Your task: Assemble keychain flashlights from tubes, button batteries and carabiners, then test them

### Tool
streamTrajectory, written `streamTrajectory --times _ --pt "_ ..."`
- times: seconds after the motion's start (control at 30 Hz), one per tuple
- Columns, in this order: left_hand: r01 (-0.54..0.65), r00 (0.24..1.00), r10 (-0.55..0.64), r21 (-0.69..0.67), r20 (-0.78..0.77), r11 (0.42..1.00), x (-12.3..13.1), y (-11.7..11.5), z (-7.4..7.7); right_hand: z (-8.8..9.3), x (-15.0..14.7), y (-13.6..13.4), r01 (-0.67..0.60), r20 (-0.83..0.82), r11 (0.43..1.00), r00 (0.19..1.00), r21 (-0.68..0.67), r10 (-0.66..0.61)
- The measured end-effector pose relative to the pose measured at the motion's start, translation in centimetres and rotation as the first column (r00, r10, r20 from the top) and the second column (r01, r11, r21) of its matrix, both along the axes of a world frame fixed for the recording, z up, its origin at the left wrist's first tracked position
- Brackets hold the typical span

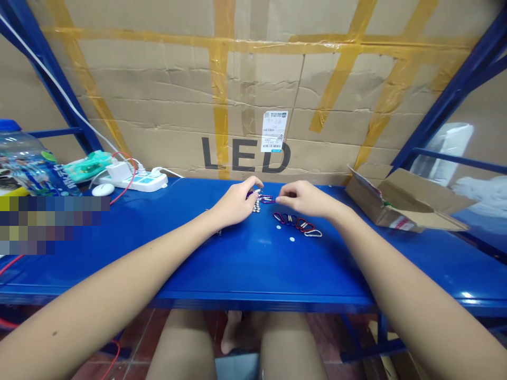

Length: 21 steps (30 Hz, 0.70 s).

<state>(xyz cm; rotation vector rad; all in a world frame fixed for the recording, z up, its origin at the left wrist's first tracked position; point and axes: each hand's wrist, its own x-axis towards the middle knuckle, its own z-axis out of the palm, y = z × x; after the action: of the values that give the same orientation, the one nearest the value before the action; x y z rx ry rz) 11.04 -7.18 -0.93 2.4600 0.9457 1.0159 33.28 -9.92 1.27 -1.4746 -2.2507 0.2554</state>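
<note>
My left hand curls over a small cluster on the blue table, its thumb and index finger closed about a purple carabiner with metal parts. Several small shiny metal pieces lie just below those fingertips. From the other side, my right hand comes close to the carabiner's right end with its fingers pinched together. What sits in that pinch, if anything, is too small to make out. Below my right hand, several carabiners lie in a slanting row, among them a red one and a silver one.
Two small white discs lie on the blue table. A white power strip with plugs and a water bottle stand at left. An open cardboard box sits at right. A large taped carton backs the table.
</note>
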Motion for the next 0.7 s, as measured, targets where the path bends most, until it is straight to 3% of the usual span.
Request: streamTrajectory --times 0.17,0.3,0.47,0.57,0.63,0.7 --pt "0.021 0.999 -0.022 0.029 0.027 0.999 0.0 -0.4 0.3 -0.6 -1.0 -0.6 -0.028 0.107 0.984 0.993 -0.177 0.047" --pt "0.059 0.997 -0.061 0.052 0.043 0.997 0.0 -0.6 0.4 -1.5 -1.6 -0.6 -0.04 0.166 0.99 0.984 -0.138 0.063" --pt "0.071 0.995 -0.076 0.072 0.066 0.995 -0.2 -0.5 0.5 -1.6 -2.4 -1.1 -0.181 0.213 0.978 0.956 -0.107 0.2" --pt "0.117 0.987 -0.122 0.054 0.103 0.992 -0.3 -0.4 0.6 -1.0 -2.5 -1.4 -0.122 0.095 0.983 0.986 -0.139 0.136" --pt "0.145 0.983 -0.147 0.031 0.107 0.989 -0.3 -0.3 0.6 -0.5 -2.3 -1.5 -0.094 -0.082 0.976 0.993 -0.195 0.079" --pt "0.166 0.982 -0.165 0.003 0.087 0.986 -0.2 -0.3 0.7 0.0 -2.1 -1.5 -0.152 -0.272 0.955 0.959 -0.253 0.08"
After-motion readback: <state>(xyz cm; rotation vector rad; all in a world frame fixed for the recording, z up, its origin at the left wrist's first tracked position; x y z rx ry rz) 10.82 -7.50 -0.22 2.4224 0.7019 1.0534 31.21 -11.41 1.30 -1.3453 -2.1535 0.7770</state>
